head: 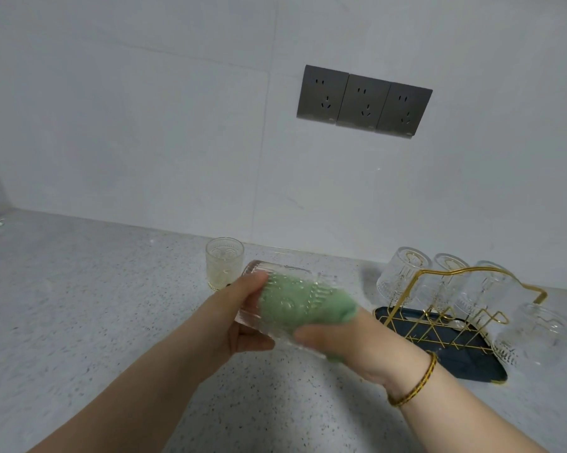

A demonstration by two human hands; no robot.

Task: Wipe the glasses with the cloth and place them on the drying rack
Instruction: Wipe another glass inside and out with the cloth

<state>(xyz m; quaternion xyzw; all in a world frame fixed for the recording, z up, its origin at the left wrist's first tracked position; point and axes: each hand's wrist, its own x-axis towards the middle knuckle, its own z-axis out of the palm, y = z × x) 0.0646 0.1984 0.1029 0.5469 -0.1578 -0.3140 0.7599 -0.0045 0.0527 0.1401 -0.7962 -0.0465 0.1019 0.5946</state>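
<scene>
The left hand [239, 318] is grasping a ribbed glass [288, 276] at its base end, thumb over the top and fingers curling underneath, and is holding it on its side above the worktop [95, 305]. The right hand [341, 341], wearing a gold bracelet [416, 384], is clasping a green cloth [344, 308] and pushing it into the mouth of the glass. The cloth is showing through the wall and filling most of the inside.

To wipe well, the person is probably best off turning the glass with the left hand while the right is twisting the cloth the other way. That way the fabric is reaching the bottom and the grooves of the pattern. The grip at the base is looking firm, but wet ribbed glass may be slippery.

Just behind the hands, a second glass [224, 263] is standing upright and apparently waiting. To the right, the drying rack [471, 358], gold wire over a dark tray, is carrying several upturned glasses [403, 273]. Its near pegs are looking free.

The worktop is a pale speckled stone, meeting a light tiled wall [144, 125]. Three grey sockets [363, 101] are sitting side by side above the rack.
</scene>
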